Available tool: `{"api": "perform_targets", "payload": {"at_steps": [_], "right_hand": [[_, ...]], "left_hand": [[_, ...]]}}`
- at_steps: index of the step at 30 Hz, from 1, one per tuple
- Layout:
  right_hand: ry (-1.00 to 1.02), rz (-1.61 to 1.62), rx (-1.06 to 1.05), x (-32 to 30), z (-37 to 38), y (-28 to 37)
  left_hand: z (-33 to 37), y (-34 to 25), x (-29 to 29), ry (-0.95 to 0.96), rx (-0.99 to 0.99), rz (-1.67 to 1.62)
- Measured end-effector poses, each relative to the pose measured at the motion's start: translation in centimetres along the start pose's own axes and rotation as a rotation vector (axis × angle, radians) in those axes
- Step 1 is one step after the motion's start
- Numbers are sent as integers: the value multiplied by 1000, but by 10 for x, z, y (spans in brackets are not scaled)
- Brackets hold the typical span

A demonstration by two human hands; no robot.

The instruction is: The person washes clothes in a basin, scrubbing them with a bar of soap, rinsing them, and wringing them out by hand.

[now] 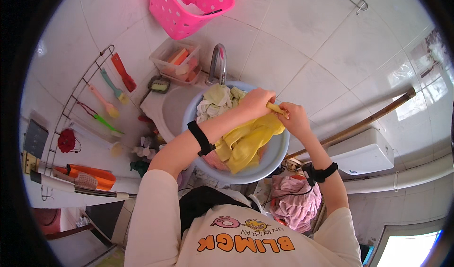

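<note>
A yellow cloth garment (247, 141) hangs from my two hands into a light blue basin (263, 173), its lower folds resting inside. My left hand (257, 101) is closed on its upper edge. Close beside it on the right, my right hand (295, 119) pinches the same edge, with a short twisted bit of yellow cloth stretched between them. Pale greenish-white cloth (218, 101) is heaped on the basin's far left side. Some pink cloth (215, 161) shows low in the basin, partly covered by the yellow garment.
The basin rests over a white sink (172, 108) below a curved chrome faucet (218, 61). A clear plastic box (176, 61) stands behind. A pink basket (191, 11) hangs on the wall. Brushes hang from a wire rack (71, 101) at left; a bamboo pole (350, 122) leans right. Pink fabric (295, 200) is piled below.
</note>
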State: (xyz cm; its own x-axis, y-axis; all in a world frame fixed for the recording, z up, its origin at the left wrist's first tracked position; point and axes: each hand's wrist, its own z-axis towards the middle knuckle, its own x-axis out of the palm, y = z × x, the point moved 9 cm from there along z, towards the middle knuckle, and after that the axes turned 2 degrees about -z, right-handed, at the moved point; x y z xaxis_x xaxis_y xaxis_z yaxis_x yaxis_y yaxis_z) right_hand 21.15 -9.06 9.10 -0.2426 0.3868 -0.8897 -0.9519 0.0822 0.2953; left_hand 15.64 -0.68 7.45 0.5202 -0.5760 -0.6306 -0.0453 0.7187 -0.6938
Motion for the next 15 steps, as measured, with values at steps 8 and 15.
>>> {"api": "perform_targets", "payload": {"at_steps": [8,15], "right_hand": [[373,-525,-31,120,-80,-21],[739,-585,-2,185,-105,-51]], "left_hand": [[-77,32,107,314,192,526],[-92,62,163,617,54,778]]}}
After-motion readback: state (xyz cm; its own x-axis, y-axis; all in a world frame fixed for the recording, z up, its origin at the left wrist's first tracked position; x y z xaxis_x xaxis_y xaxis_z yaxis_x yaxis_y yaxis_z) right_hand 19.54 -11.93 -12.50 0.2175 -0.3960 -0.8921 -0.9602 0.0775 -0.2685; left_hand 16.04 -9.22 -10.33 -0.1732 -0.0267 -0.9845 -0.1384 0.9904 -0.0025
